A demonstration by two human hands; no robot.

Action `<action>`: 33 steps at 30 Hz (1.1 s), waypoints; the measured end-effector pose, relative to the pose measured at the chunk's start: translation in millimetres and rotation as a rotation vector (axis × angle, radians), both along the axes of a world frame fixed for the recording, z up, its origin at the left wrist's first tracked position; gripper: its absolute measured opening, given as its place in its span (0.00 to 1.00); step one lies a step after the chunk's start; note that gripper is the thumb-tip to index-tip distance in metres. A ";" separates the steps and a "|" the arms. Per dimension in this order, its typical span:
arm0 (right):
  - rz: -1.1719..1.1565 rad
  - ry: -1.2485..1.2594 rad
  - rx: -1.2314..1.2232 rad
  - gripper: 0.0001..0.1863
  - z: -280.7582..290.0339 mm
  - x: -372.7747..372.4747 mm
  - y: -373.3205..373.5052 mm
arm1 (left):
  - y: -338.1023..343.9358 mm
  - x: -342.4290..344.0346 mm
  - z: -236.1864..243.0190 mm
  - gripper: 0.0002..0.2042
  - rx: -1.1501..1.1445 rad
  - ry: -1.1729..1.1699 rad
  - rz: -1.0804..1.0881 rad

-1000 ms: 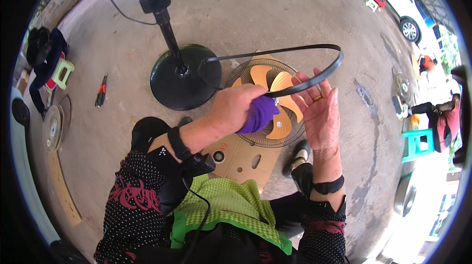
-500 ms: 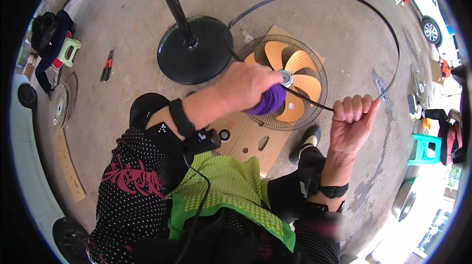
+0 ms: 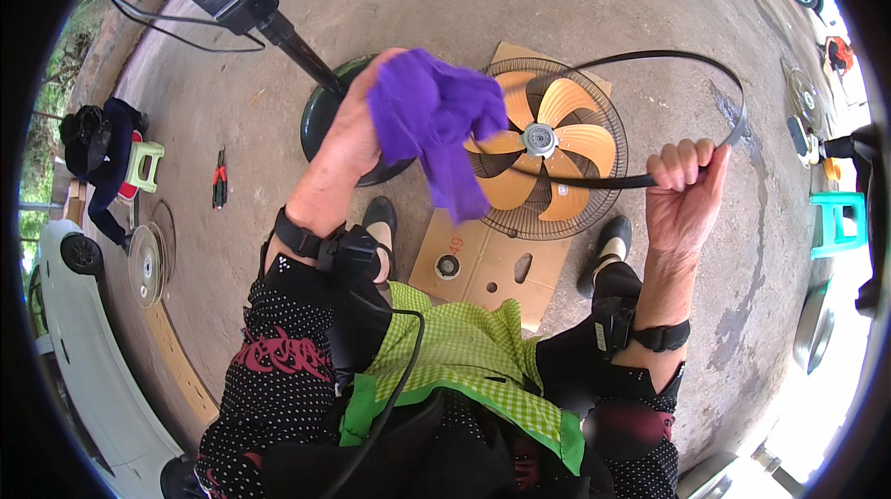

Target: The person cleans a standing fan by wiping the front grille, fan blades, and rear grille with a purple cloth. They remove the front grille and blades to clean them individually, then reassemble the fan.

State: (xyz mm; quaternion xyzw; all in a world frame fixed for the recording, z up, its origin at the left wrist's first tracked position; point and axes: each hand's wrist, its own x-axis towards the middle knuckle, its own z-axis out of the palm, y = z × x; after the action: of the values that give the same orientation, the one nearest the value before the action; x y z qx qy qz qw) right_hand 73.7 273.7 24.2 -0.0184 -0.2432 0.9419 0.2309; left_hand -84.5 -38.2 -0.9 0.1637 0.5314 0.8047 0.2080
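From the orange fan (image 3: pixel 540 139), my left grip (image 3: pixel 353 123) clutches purple cloth (image 3: pixel 432 114) at nine o'clock, my right grip (image 3: pixel 685 193) pinches black band (image 3: pixel 608 182) at three.

A pair of red printed digits (image 3: pixel 456 246) stands on the brown cardboard (image 3: pixel 487 262).

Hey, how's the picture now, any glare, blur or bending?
In the head view, glare bleaches the lower right rim; also in the head view, the fisheye bows the white car at left; and there the purple cloth in the left hand looks slightly smeared, the orange fan blades sharper.
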 end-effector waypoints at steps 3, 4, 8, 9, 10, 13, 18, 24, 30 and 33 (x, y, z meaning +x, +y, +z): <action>0.056 -0.208 0.269 0.22 -2.0 -0.5 -13.4 | -9.6 -8.9 4.3 0.14 0.067 -0.178 0.036; 0.090 -0.265 0.299 0.22 -4.6 0.4 -21.2 | -8.7 -8.7 5.1 0.14 0.025 -0.176 0.036; 0.213 -0.325 0.425 0.19 -13.5 1.3 -45.4 | 12.4 7.9 9.6 0.16 0.203 -0.265 -0.084; 0.237 -0.321 0.438 0.19 -15.2 2.0 -49.9 | 19.6 16.9 10.3 0.17 0.208 -0.300 -0.060; 0.263 -0.315 0.443 0.18 -16.9 1.4 -53.7 | 26.3 21.5 12.2 0.16 0.231 -0.316 -0.099; 0.354 -0.315 0.483 0.17 -21.6 -2.0 -64.2 | 43.9 36.2 19.9 0.16 0.318 -0.370 -0.216; 0.379 -0.339 0.589 0.15 -26.0 -3.8 -78.0 | 69.4 59.5 30.1 0.15 0.239 -0.320 -0.237; 0.132 -0.441 0.712 0.11 -20.4 -7.3 -73.1 | 67.8 47.4 26.8 0.17 0.050 0.024 -0.157; 0.107 -0.449 0.710 0.16 -13.7 -2.4 -76.8 | 59.1 48.3 25.7 0.17 -0.310 0.623 -0.070; 0.151 -0.456 0.570 0.10 -12.1 -1.0 -71.7 | 56.1 47.6 24.3 0.22 -0.411 0.846 0.019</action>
State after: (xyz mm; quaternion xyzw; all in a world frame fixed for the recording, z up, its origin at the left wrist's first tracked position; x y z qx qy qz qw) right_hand 72.7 201.9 12.1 -0.1445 -0.5416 0.8225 0.0967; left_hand -36.9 17.9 23.4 0.4279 0.7193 0.5472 -0.0060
